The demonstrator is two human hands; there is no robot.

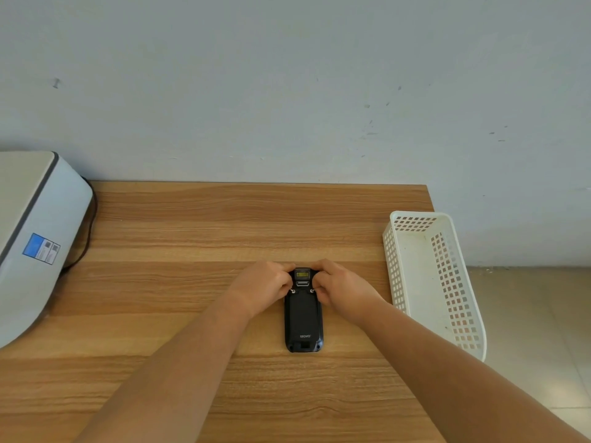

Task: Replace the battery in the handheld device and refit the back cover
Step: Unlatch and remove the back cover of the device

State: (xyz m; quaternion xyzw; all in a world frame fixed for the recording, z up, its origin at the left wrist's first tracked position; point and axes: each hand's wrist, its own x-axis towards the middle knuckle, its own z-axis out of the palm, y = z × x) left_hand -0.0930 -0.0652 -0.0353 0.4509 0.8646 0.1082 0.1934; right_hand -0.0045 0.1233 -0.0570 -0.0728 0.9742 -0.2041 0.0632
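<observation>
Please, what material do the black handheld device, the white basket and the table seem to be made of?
Black handheld device: probably matte plastic; dull dark moulded shell, little glare.
White perforated basket: plastic, by its thin moulded walls with a square-hole grid.
Brown table: wood or wood-look laminate; striped grain shows, but the smooth, even surface leaves it open.

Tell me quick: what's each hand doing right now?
Left hand: fingers curled on the far left edge of the black device, by the left screw.
Right hand: the same on the far right edge.
</observation>
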